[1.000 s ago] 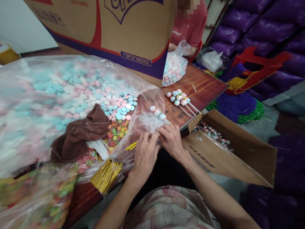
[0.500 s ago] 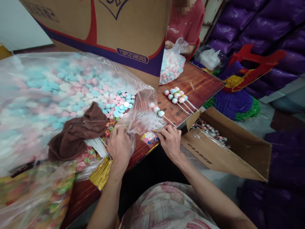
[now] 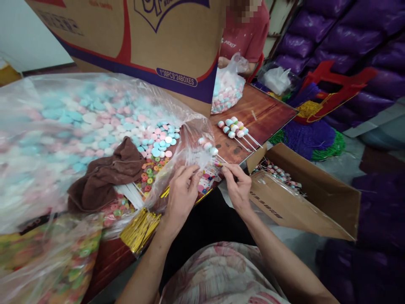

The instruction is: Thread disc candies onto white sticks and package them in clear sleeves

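A candy skewer (image 3: 209, 147) of pink, white and blue discs lies tilted inside a clear printed sleeve (image 3: 204, 179).

A large cardboard box (image 3: 152, 38) behind the table carried a printed label reading "1*30PCS*24BOXES". Other print on it was too blurred to read

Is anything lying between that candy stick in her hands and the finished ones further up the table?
Nothing visible. The candy stick, pinched by the right hand with the left hand alongside, faces bare wooden table up to the finished sticks.
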`<move>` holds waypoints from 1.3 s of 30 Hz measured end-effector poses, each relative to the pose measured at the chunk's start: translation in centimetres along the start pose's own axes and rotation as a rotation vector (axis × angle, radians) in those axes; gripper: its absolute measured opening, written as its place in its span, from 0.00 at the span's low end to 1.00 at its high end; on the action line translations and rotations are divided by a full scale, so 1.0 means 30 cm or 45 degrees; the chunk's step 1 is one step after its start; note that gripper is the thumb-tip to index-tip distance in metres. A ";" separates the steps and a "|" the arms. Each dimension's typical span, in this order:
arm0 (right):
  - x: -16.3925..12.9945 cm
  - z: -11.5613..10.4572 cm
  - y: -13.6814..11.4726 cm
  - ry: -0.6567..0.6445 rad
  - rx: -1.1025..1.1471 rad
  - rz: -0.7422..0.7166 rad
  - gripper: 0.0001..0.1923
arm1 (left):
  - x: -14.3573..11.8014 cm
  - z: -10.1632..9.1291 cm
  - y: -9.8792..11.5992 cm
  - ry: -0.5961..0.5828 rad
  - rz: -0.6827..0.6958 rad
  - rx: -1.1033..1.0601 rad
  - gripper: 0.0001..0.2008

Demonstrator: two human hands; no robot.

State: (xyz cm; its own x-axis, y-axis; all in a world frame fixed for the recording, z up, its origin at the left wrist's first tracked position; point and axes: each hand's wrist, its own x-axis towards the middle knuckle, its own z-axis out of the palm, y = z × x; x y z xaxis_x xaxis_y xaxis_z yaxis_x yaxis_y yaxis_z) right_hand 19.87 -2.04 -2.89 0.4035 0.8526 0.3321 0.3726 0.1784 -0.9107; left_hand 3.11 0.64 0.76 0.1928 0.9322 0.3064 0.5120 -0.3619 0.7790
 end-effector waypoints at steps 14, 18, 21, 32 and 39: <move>0.059 -0.005 -0.162 -0.425 0.251 -0.037 0.12 | -0.035 -0.014 0.018 -0.179 -0.602 -1.148 0.10; -0.031 0.054 -0.154 -0.309 0.430 0.275 0.14 | -0.035 -0.002 0.015 0.221 -0.816 -1.527 0.14; -0.078 0.093 -0.157 -0.337 0.497 0.323 0.12 | -0.030 0.010 0.028 0.388 -0.876 -1.636 0.15; -0.045 0.085 -0.166 -0.520 0.417 0.268 0.16 | -0.078 -0.046 0.028 0.644 -0.934 -1.544 0.13; -0.046 0.075 -0.139 -0.554 0.334 0.244 0.18 | -0.082 -0.026 0.027 0.760 -0.758 -1.342 0.16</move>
State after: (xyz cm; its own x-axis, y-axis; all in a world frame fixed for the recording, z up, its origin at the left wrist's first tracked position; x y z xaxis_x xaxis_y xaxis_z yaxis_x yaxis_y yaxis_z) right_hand 15.86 -2.85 -0.10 0.0399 0.9966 0.0723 0.0828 0.0688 -0.9942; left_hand 2.40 -1.94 1.06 -0.3603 0.9005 -0.2434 -0.5438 0.0092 0.8392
